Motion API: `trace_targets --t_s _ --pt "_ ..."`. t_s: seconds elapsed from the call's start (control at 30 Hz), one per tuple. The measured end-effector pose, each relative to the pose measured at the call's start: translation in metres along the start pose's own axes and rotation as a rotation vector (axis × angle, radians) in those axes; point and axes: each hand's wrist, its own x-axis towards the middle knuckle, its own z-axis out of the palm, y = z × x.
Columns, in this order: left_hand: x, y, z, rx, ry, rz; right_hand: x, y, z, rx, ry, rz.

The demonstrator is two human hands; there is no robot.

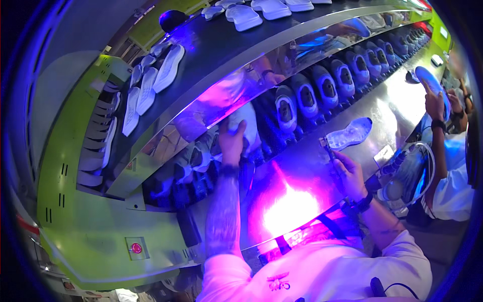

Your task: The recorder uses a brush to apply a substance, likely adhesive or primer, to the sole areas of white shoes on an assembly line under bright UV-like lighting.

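My left hand (pixel 232 145) reaches up to the row of shoes, its fingers and thumb wrapped round a pale shoe (pixel 247 123); part of that shoe is behind the hand. Between the fingers of my right hand (pixel 349 176) is a small slim tool (pixel 326 146) with a short end piece, its kind too small to make out. Just beyond that tool a white shoe sole (pixel 350 134) lies on the metal work surface (pixel 312 156), apart from both hands.
Several dark shoes with pale linings (pixel 287 108) line the lower conveyor. Above it, loose white soles (pixel 168 68) lie on a dark belt (pixel 201 55). A green machine frame (pixel 100 226) carries a red button (pixel 136 247). At right, another person's hand (pixel 435 105) holds a sole (pixel 428 80).
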Motion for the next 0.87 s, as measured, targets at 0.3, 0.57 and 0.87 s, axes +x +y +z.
trace_targets --t_s 0.3,0.57,0.87 --pt "-0.229 0.048 -0.107 -0.214 -0.001 0.341 -0.027 -0.047 0.050 -0.495 -0.359 -0.173" --pt "-0.387 0.005 -0.078 0.487 0.005 0.693 -0.075 -0.005 0.117 -0.606 -0.506 -0.286" --pt "-0.435 -0.060 -0.090 0.449 -0.399 0.962 -0.071 -0.009 0.132 -0.667 -0.524 0.030"
